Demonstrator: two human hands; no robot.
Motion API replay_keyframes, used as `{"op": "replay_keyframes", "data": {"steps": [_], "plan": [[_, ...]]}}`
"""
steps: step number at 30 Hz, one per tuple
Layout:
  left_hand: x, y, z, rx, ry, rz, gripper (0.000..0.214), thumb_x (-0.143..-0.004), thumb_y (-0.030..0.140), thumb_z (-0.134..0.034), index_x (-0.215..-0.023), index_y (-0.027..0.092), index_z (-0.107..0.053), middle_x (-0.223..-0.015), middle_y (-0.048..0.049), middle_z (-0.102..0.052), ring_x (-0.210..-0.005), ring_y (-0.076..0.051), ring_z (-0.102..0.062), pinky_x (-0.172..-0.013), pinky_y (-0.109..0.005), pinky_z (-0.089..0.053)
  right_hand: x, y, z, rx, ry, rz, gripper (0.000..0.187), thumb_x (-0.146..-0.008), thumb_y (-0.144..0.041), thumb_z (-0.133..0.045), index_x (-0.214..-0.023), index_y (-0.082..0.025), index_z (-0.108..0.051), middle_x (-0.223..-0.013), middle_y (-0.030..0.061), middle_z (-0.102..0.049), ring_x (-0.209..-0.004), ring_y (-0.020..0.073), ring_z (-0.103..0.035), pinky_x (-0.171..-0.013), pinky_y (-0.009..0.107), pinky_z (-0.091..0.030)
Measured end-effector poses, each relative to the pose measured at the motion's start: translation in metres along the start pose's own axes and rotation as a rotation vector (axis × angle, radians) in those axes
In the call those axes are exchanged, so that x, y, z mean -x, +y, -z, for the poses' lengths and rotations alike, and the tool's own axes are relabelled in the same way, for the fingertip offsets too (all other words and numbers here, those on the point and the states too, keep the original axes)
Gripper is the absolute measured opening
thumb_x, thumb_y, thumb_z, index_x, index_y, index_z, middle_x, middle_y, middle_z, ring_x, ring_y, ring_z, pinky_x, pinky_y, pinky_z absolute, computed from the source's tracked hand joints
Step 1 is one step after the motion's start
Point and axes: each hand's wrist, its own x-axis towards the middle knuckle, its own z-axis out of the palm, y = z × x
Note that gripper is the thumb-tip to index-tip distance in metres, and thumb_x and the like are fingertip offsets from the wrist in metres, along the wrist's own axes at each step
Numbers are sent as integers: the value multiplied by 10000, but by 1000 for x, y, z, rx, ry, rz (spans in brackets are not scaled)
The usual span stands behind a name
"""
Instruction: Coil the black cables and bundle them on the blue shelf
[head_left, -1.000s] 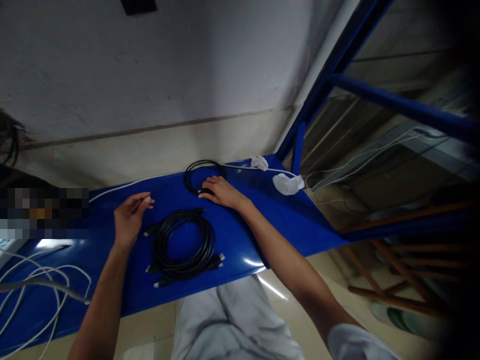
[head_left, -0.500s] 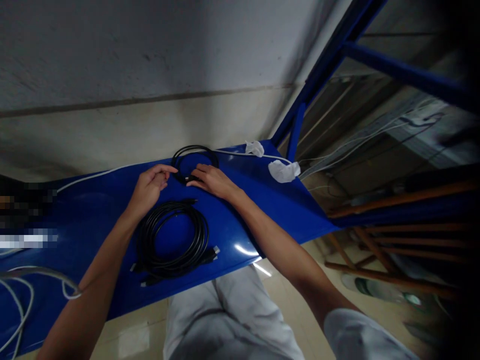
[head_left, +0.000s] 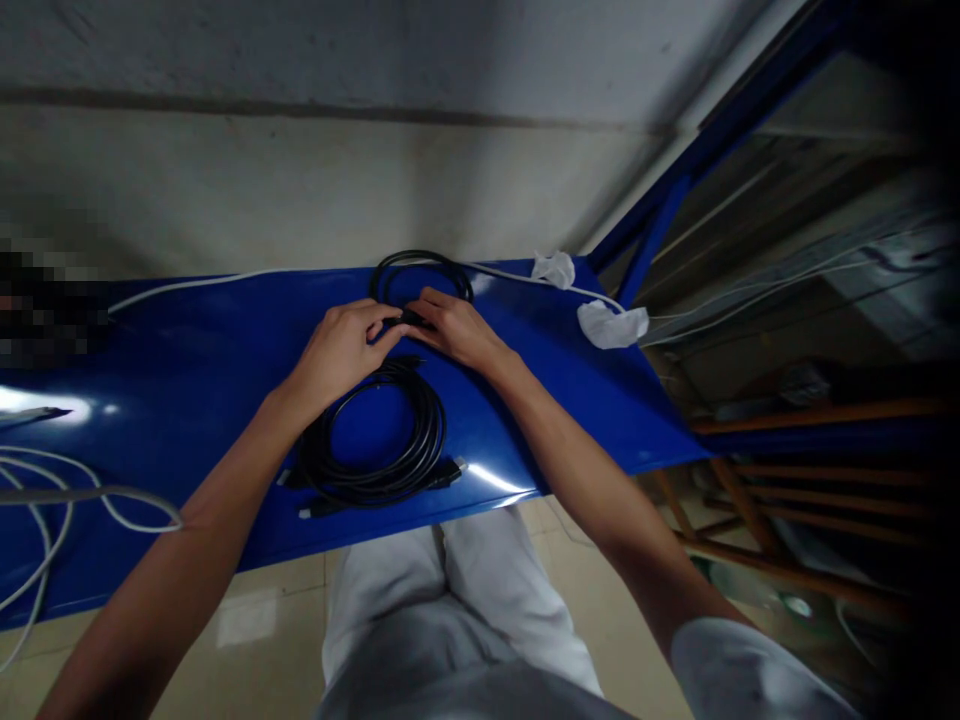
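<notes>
On the blue table, a black cable lies in a loose loop close to the wall. My left hand pinches the near side of this loop, thumb and fingers closed on it. Right beside it, my right hand grips a dark end piece of the same cable, and the fingertips of both hands nearly meet. Nearer to me lies a thicker coil of black cables, with several connector ends sticking out of it. My left wrist passes over the coil's left edge.
The narrow blue tabletop runs along the wall. White cables lie at the left, and another runs along the back edge. Two white crumpled wraps sit at the right end. A wooden chair stands beyond, at right.
My left hand has moved in from beside the loop and closed on the cable next to my right hand. The camera view has tilted and shifted slightly.
</notes>
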Motion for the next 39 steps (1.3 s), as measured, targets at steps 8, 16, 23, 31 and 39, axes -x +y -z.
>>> {"op": "replay_keyframes", "data": {"steps": [8, 16, 23, 31, 39], "plan": [[-2, -13, -5, 30, -19, 82, 242, -960, 407, -780, -1098, 223, -856, -800, -20, -673, -722, -182, -580, -727, -320, -454, -3, -3, -5, 15, -15, 34, 694, -1100, -743, -374, -1147, -142, -717, -1046, 108, -640, -889, 233, -602, -784, 335, -412], [-6, -37, 10, 22, 29, 100, 192, -959, 392, -749, -1032, 235, -833, -832, -29, -707, -737, -194, -584, -754, -345, -466, -3, 2, 0, 57, -29, 38, 632, -1045, -755, -521, -1239, -180, -697, -1159, 143, -689, -1105, 320, -642, -980, 441, -461], [-3, -76, 30, -92, -51, 32, 232, -1007, 444, -667, -1087, 289, -819, -982, -60, -770, -845, -250, -647, -859, -401, -503, 0, 14, 12, -3, -60, -7, 391, -1132, -534, -527, -1279, -232, -727, -1246, 137, -721, -1223, 363, -615, -1100, 565, -394], [-2, -57, 18, -124, -43, -5, 411, -1020, 468, -680, -1371, 268, -754, -969, -63, -711, -865, -248, -643, -880, -383, -515, -1, 13, 7, -44, -60, -5, 283, -1123, -240, -481, -1306, -232, -697, -1318, 132, -707, -1255, 330, -612, -1097, 541, -386], [-1, -64, 10, -63, -103, -97, 383, -1026, 534, -698, -1252, 248, -816, -1104, -97, -681, -1019, -281, -649, -984, -426, -518, -4, -5, 5, -101, -97, 45, 330, -1110, -195, -438, -1324, -220, -688, -1356, 141, -694, -1264, 316, -604, -1110, 523, -367]]}}
